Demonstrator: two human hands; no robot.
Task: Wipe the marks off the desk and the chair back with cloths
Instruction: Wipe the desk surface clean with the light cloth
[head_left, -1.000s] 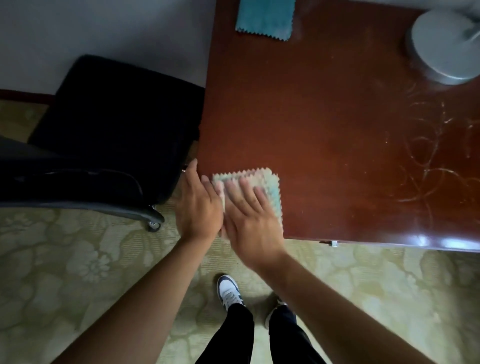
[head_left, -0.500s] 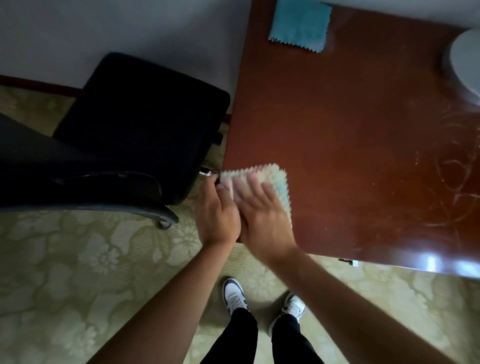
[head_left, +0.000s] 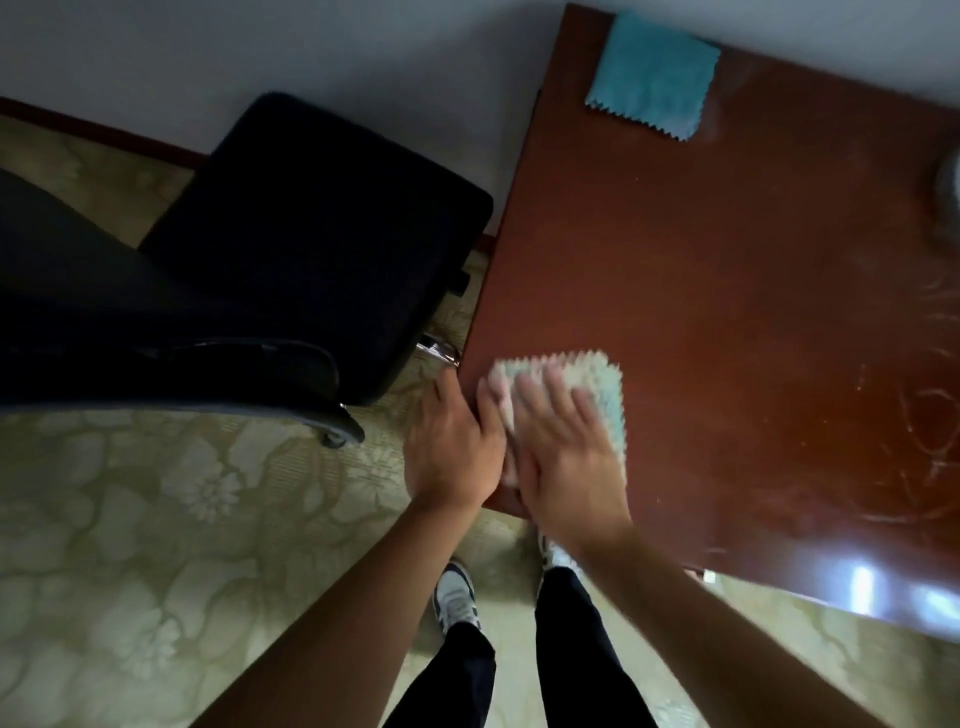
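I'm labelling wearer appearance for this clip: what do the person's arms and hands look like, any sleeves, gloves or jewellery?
Both forearms are bare up to the frame edge, with no sleeves in view. The left hand and right hand wear no gloves. No watch, rings or bands are visible, though motion blur softens the right hand's fingers.

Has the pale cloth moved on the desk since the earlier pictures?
No. The pale cloth stays at the desk near-left corner, under the right hand; only the camera shifted.
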